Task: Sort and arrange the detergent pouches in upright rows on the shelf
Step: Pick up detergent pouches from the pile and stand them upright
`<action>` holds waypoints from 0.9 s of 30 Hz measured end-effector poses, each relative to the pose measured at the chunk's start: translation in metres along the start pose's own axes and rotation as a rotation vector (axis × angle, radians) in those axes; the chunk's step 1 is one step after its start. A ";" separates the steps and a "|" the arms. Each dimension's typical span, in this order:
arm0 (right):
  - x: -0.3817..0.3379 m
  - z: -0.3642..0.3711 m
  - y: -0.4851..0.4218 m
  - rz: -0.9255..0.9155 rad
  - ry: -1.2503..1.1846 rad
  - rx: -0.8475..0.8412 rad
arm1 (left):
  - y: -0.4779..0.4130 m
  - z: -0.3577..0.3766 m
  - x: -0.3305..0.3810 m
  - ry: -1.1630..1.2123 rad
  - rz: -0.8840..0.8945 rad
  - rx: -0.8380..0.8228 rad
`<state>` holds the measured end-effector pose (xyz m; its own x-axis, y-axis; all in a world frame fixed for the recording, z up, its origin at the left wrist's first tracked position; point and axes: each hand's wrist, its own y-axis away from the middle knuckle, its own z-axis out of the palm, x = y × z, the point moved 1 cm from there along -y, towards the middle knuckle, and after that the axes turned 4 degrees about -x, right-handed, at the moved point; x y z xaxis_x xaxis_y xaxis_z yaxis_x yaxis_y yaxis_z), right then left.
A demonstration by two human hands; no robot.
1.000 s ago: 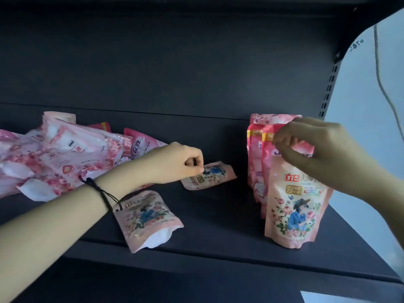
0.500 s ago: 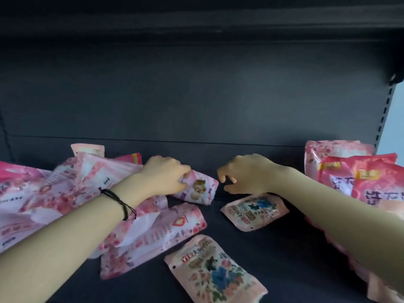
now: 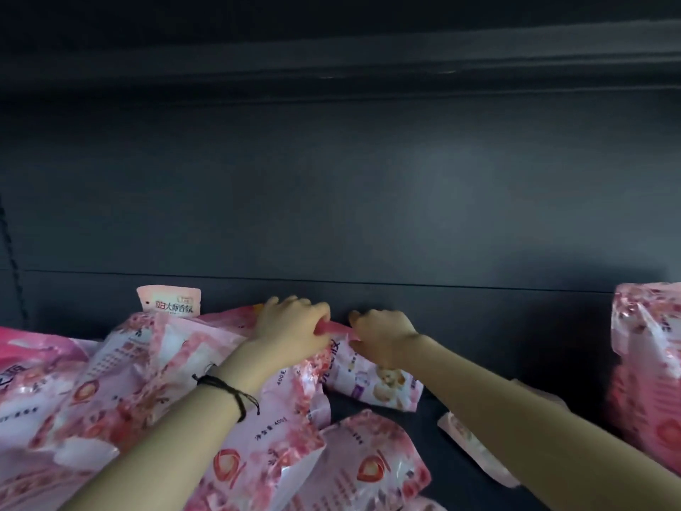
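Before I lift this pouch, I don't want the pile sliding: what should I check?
1. Is the left hand gripping the baby pouch: ok, fingers curl on its top edge.
2. Is the right hand gripping it: cannot tell, fingers hidden.
3. Baby pouch free of the pile: not ok, the pile lies against its left edge.
4. Bare shelf left of the upright row: ok.
5. Way there clear: not ok, a small pouch lies flat under the right forearm.
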<state>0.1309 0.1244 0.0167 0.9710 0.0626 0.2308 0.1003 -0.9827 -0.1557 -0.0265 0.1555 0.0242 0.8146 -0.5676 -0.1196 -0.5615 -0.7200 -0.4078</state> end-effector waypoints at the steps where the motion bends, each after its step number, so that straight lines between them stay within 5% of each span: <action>1: -0.001 0.006 -0.002 0.022 -0.056 0.025 | 0.002 0.002 -0.001 0.026 -0.015 0.013; 8: 0.018 0.031 0.009 0.119 -0.367 0.248 | 0.007 -0.003 0.011 0.310 -0.088 0.144; 15: 0.076 0.032 0.047 0.276 -1.201 0.532 | 0.005 0.011 0.078 1.077 -0.396 0.389; 19: 0.098 0.030 0.071 0.190 -1.451 0.626 | -0.004 0.025 0.120 1.601 -0.667 0.115; 22: 0.107 0.035 0.077 0.169 -1.573 0.648 | -0.012 0.036 0.140 1.723 -0.591 -0.027; 27: 0.116 0.049 0.074 0.196 -1.706 0.621 | -0.023 0.034 0.149 1.681 -0.376 0.093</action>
<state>0.2620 0.0672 -0.0149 0.0722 0.4479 -0.8912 -0.3589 -0.8220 -0.4422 0.1128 0.1006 -0.0151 -0.1773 -0.1929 0.9651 -0.3321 -0.9114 -0.2432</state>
